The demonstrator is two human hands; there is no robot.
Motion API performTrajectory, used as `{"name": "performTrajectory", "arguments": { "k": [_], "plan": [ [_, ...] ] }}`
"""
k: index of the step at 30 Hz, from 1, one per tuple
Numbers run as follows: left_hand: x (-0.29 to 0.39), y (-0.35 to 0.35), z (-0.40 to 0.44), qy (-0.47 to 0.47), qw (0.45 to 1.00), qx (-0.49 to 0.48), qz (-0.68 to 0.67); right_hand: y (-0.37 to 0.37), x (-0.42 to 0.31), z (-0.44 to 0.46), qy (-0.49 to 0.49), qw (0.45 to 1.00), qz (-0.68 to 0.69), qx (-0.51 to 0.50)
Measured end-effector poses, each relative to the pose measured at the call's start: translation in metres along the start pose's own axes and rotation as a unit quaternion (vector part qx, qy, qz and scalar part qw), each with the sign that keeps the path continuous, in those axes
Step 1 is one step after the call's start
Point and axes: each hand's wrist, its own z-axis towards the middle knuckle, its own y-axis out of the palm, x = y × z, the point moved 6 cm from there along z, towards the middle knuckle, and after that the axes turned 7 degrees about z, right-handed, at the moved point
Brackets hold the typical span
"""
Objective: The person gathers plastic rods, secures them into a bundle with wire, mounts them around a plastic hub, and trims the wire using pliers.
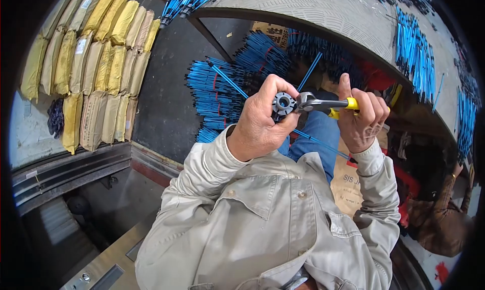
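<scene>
My left hand [265,119] is closed around a round, dark grey slotted hub [284,103], thumb and fingers on either side of it. Thin blue rods with black ends stick out around the hub; one blue rod [228,78] points up and left, another blue rod [310,72] up and right, and a third blue rod [323,141] down and right. In my right hand [362,116] are pliers [316,104] with yellow-and-black handles, fingers wrapped round them and thumb raised. The pliers' metal head meets the hub's right side; what the jaws grip is hidden.
Bundles of blue rods [217,95] lie on the dark floor ahead. A patterned worktable [308,7] carries more blue rods [414,53]. Yellow and tan wrapped packages [101,63] are stacked at left. A brown printed sack [346,189] lies near my knee.
</scene>
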Motion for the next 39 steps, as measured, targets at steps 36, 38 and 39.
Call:
{"name": "performTrajectory", "arguments": {
  "k": [36,38,39],
  "plan": [
    [0.009,0.017,-0.027,0.122,0.902,-0.246,-0.332,-0.041,-0.009,-0.072,0.319,0.109,0.741,-0.581],
    [0.009,0.018,-0.026,0.11,0.886,-0.275,-0.357,-0.041,-0.009,-0.071,0.344,0.096,0.727,-0.586],
    [0.008,0.018,-0.026,0.109,0.886,-0.278,-0.355,-0.04,-0.009,-0.071,0.344,0.096,0.729,-0.584]
  ]
}}
